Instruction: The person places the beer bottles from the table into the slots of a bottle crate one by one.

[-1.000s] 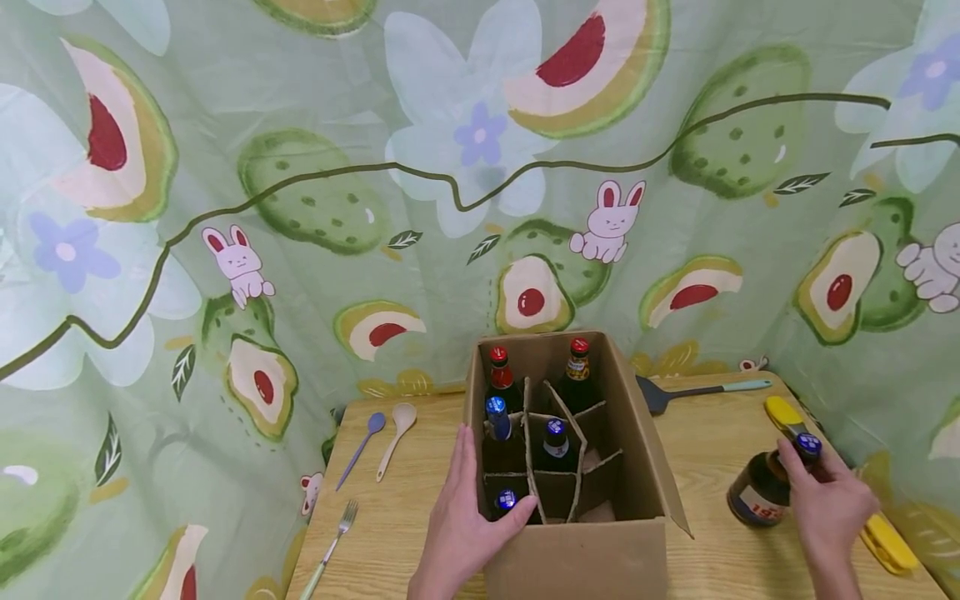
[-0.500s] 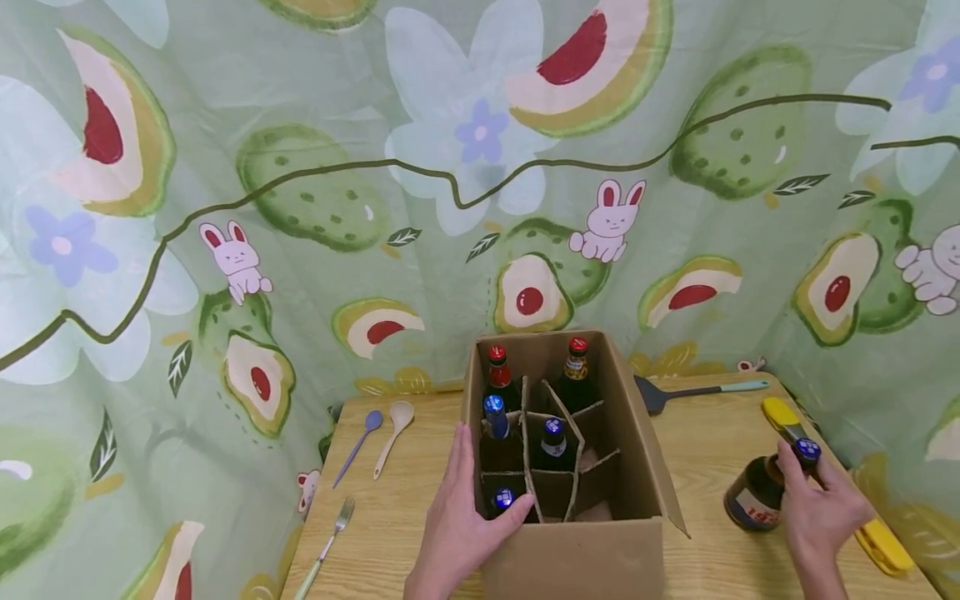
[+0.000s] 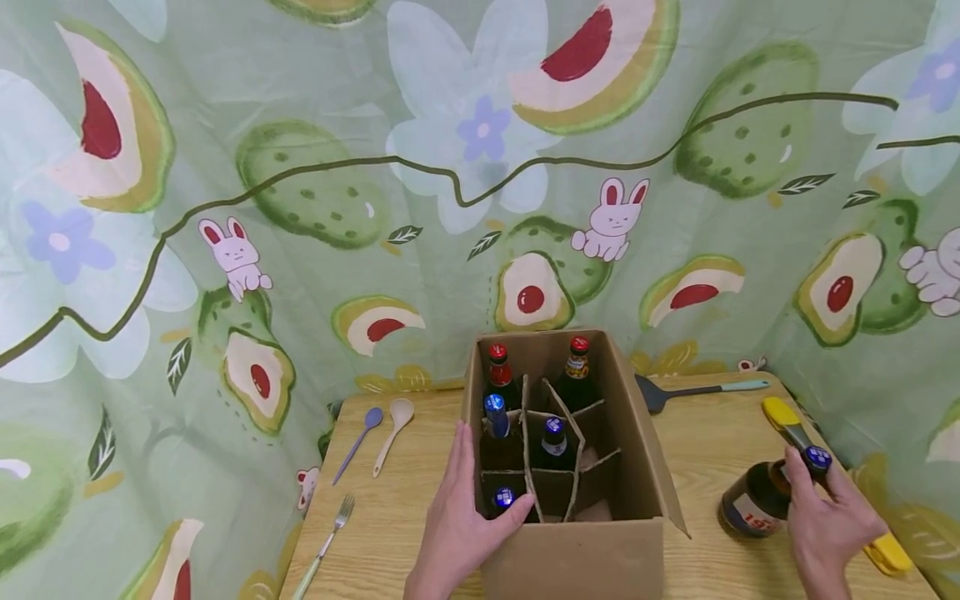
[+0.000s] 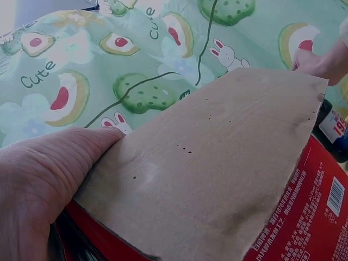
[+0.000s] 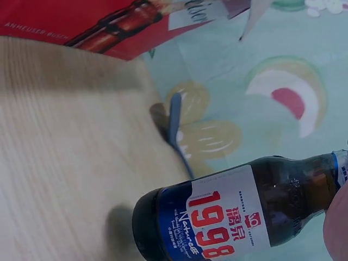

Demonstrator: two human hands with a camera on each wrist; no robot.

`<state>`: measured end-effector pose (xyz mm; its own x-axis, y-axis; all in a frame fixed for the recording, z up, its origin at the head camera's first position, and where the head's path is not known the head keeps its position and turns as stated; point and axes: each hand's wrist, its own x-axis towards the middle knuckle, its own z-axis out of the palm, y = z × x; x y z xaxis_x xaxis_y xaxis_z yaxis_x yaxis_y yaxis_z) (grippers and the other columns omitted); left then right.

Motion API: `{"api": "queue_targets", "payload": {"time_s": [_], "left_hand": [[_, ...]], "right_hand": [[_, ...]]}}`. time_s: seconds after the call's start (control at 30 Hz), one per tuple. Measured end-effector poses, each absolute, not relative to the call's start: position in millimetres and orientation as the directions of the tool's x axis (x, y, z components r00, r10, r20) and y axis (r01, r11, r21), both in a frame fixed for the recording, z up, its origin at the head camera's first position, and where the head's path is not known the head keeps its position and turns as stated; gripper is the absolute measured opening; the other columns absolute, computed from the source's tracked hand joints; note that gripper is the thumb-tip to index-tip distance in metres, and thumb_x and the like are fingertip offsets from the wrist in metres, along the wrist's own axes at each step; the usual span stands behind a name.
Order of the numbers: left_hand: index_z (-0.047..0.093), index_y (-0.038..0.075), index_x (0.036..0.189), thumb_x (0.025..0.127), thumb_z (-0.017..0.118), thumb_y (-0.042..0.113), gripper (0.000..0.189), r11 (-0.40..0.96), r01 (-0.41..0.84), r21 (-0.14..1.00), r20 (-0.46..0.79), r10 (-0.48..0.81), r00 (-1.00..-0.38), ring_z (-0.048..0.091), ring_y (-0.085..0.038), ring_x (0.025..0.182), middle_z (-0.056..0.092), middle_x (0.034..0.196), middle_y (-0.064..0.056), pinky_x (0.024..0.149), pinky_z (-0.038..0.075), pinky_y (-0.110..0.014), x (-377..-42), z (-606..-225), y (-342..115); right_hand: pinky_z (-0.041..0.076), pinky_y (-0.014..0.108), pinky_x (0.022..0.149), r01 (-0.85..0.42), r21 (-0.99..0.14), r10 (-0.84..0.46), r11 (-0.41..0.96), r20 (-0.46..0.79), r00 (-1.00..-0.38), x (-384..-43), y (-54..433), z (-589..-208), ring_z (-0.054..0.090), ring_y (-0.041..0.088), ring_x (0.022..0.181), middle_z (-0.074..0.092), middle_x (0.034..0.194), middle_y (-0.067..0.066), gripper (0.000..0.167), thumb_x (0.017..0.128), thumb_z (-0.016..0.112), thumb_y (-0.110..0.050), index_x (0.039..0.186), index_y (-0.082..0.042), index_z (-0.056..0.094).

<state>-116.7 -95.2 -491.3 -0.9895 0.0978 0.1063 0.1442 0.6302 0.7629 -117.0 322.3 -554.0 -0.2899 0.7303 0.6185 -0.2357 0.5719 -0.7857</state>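
My right hand (image 3: 834,521) pinches a brown beer bottle (image 5: 215,215) by its neck, to the right of the box. The bottle has a blue cap and a white and blue label reading 1998. It leans, with cap to the right and base to the left; whether the base touches the table I cannot tell. My left hand (image 3: 472,512) grips the near left corner of an open cardboard box (image 3: 573,554), thumb over the rim, fingers along the left wall. Cardboard dividers inside part several bottles, among them a red-capped bottle (image 3: 577,371) and a blue-capped bottle (image 3: 554,442).
Left of the box on the wooden table (image 3: 390,525) lie a blue spoon (image 3: 358,446), a beige ladle (image 3: 393,435) and a fork (image 3: 326,546). A dark spatula (image 3: 693,390) lies behind right. A yellow-ended utensil (image 3: 780,412) lies beyond the bottle. Patterned cloth (image 3: 420,275) hangs behind.
The bottle has tilted further, its cap moving slightly right and toward me along with my right hand. My left hand stays on the box corner.
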Motion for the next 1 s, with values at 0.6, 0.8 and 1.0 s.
{"api": "queue_targets", "payload": {"time_s": [0.6, 0.8, 1.0], "left_hand": [[0.01, 0.022, 0.17, 0.081, 0.074, 0.075, 0.121, 0.62, 0.151, 0.77, 0.113, 0.1, -0.988, 0.024, -0.03, 0.157, 0.004, 0.175, 0.01, 0.115, 0.034, -0.067, -117, -492, -95], [0.01, 0.023, 0.17, 0.08, 0.073, 0.076, 0.122, 0.618, 0.146, 0.772, 0.106, 0.102, -0.989, 0.023, -0.03, 0.158, 0.003, 0.175, 0.011, 0.115, 0.033, -0.068, -117, -491, -95], [0.01, 0.023, 0.17, 0.08, 0.072, 0.077, 0.122, 0.617, 0.151, 0.772, 0.112, 0.102, -0.988, 0.024, -0.03, 0.157, 0.003, 0.175, 0.01, 0.115, 0.034, -0.068, -117, -491, -95]], "right_hand": [[0.052, 0.009, 0.081, -0.45, -0.671, 0.667, 0.589, 0.718, -0.197, -120, 314, -501, 0.071, -0.006, 0.084, 0.079, 0.09, 0.0, 0.014, 0.082, 0.086, 0.0, 0.089, 0.01, 0.08], [0.054, 0.012, 0.085, -0.521, -0.621, 0.628, 0.586, 0.754, -0.193, -119, 301, -478, 0.073, -0.003, 0.088, 0.08, 0.093, 0.004, 0.017, 0.082, 0.085, 0.002, 0.091, 0.015, 0.078], [0.056, 0.016, 0.087, -0.601, -0.588, 0.613, 0.541, 0.765, -0.197, -119, 284, -446, 0.076, 0.003, 0.089, 0.08, 0.094, 0.014, 0.02, 0.081, 0.084, 0.005, 0.091, 0.02, 0.076]]}}
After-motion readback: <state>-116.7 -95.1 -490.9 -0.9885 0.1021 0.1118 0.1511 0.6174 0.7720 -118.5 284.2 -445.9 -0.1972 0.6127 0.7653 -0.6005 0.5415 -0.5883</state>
